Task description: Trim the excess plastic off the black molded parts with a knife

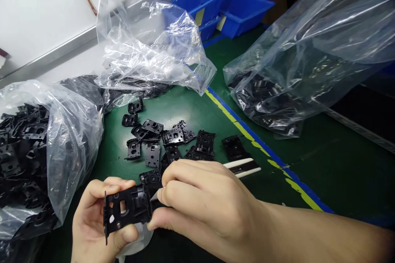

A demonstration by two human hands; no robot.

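My left hand (92, 218) grips a black plastic part (129, 207) by its edges, thumb below and fingers above. The part has round and slotted holes and a raised rim at each end. My right hand (206, 201) is closed around a utility knife (242, 167) whose black and white handle sticks out behind the hand. Its blade tip (154, 196) shows at the fingertips, close against the right end of the part; whether it touches cannot be made out. Beyond my hands lie several similar black parts (152, 155) scattered on the green mat.
An open plastic bag (74, 131) full of black parts stands at left. A second clear bag (148, 57) lies at the back, and a third bag (268, 94) at right. Blue bins (243, 14) sit behind. Blue and yellow tape (262, 148) crosses the green mat (308, 156).
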